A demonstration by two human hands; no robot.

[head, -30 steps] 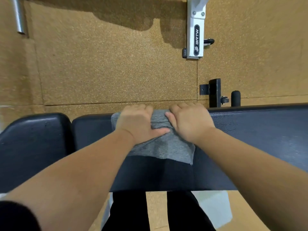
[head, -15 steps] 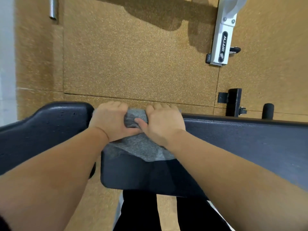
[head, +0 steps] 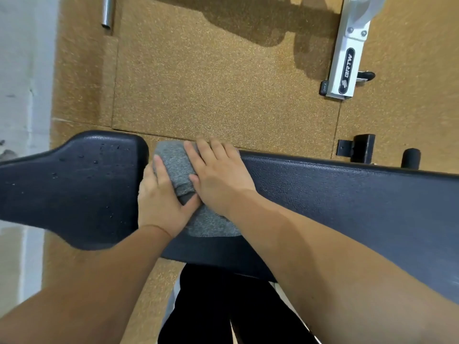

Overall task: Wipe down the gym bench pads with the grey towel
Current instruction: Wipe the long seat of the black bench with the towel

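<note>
Warm light is casting a soft shadow on the speckled tan floor (head: 211, 95); the black textured bench pad (head: 347, 194) is showing a dull sheen.

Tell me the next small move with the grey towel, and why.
Probably slide the grey knit towel leftwards across the gap onto the shorter black padded seat: water droplets sit on it, and the left hand and right hand hold the towel at the end of the long black back pad.

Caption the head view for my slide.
Left hand grips and right hand presses the grey towel at the end of the long pad, beside the droplet-speckled pad.
</note>
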